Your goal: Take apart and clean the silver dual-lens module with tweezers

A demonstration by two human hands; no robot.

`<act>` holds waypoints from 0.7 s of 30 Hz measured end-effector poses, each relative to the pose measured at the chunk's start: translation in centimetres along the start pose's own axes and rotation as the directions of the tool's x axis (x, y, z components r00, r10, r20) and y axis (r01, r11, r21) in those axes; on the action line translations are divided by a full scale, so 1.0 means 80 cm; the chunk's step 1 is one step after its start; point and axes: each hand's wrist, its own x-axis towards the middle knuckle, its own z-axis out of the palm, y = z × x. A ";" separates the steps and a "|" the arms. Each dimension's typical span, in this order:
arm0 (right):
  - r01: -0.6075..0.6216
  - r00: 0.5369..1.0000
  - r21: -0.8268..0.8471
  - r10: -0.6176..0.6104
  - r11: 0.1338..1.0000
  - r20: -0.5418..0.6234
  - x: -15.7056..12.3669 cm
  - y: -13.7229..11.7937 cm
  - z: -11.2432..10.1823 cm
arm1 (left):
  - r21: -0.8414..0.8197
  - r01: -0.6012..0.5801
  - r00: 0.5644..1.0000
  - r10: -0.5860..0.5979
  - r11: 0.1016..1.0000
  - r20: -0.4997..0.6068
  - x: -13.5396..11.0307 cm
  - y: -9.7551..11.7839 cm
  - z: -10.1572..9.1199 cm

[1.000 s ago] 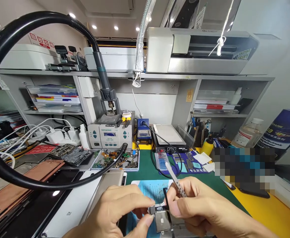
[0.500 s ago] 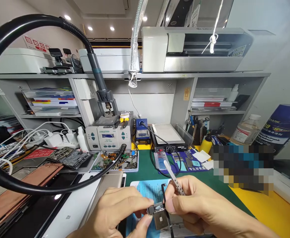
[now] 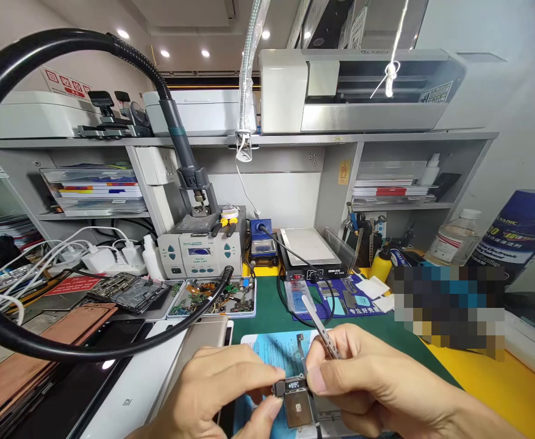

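Observation:
Between the thumb and index finger of my left hand is the left end of a small phone circuit board. It has a square metal shield and a short dark block at its top. A narrow flex ribbon runs up along its right side. My right hand is closed around a slim metal tool with holes along its handle; its pale flat end points up and away. The right thumb and index fingertips also press at the board's right edge. Beneath both hands lies a blue and white printed sheet.
Phones, one a white phone, lie at left under a looping black hose. Behind stand a hot-air station, a tray of parts and a heating plate. A clear bottle and large blue can are at right.
The board has tilted slightly, so its shield faces me more. The ribbon's upper part looks lighter and has shifted a little left. Both hands keep their grip.

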 end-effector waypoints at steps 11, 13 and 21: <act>-0.019 0.999 0.048 0.017 0.999 0.035 0.000 0.002 -0.003 | -0.054 -0.010 1.000 0.011 0.999 0.024 0.004 -0.005 0.001; -0.029 0.999 0.061 0.026 0.998 0.041 0.000 0.001 -0.003 | -0.046 -0.003 1.000 0.003 0.999 0.014 0.002 -0.005 0.000; -0.038 0.995 0.091 0.030 0.995 0.090 0.002 0.002 -0.006 | -0.028 -0.037 0.999 0.036 0.999 -0.036 0.002 -0.001 0.002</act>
